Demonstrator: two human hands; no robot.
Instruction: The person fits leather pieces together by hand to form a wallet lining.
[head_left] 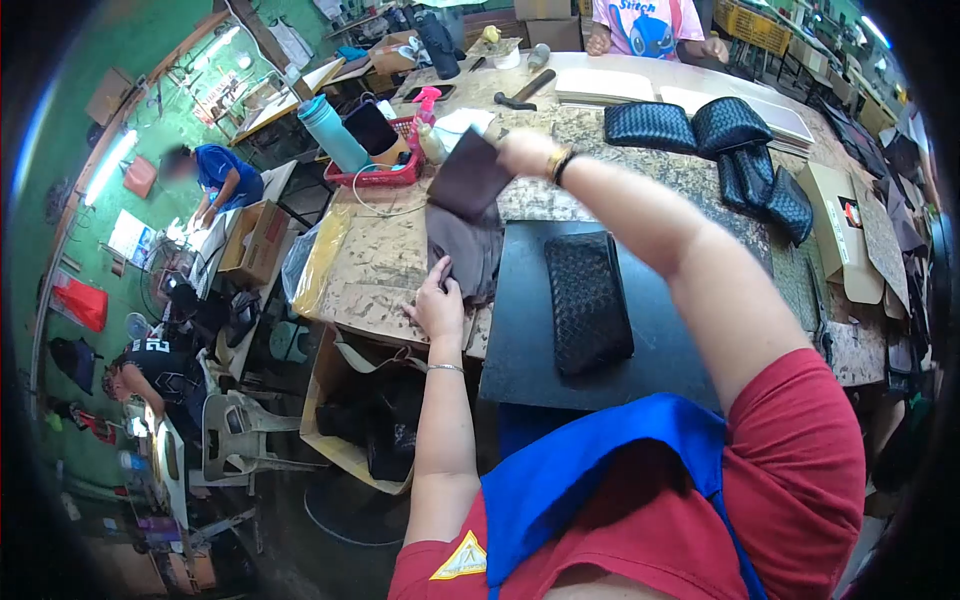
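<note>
My right hand [527, 153] is closed on the edge of a dark brown flat piece [470, 176], raised at an angle over a stack of grey-brown pieces [468, 250]. My left hand [438, 300] rests on the near left part of that stack, its fingers apart and its index finger stretched out. To the right, a black woven-pattern pouch [590, 303] lies on a dark board [670, 340]. How far the brown piece touches the stack cannot be made out.
A red basket [375, 177] holds bottles, with a hammer [525, 92] beyond. Black woven pieces [650, 127] lie at the back right, near a cardboard box [835, 225]. An open box [330, 425] stands below the table's left edge. Other people are across the table and at left.
</note>
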